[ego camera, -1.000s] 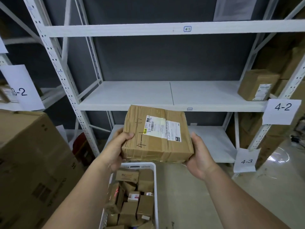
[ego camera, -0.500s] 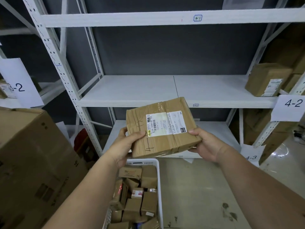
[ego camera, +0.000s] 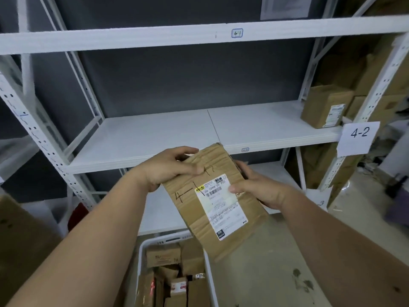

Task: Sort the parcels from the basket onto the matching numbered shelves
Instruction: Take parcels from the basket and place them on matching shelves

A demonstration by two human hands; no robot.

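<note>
White steel shelving (ego camera: pixel 51 149) fills the view against a dark grey wall; its upper beam carries a small tag reading 4 1 (ego camera: pixel 237 33), and a paper sign reading 4-2 (ego camera: pixel 360 135) hangs on the right upright beside the middle shelf (ego camera: pixel 155 138); a brown carton (ego camera: pixel 326 107) with a white label stands at the right end of that shelf; a large cardboard box (ego camera: pixel 20 235) sits at the lower left; a white basket (ego camera: pixel 152 244) on the floor below the hands holds several small brown parcels (ego camera: pixel 163 255); the parcel (ego camera: pixel 212 200) being sorted is held in the air in front of the shelving and above the basket, tilted, its white shipping label and a handwritten "4-1" facing the camera; the left hand (ego camera: pixel 170 168) grips its upper left edge with curled fingers, the thumb lying over the top face; the right hand (ego camera: pixel 261 189) holds the right edge, its thumb pressed on the label and its fingers wrapped behind the cardboard.
</note>
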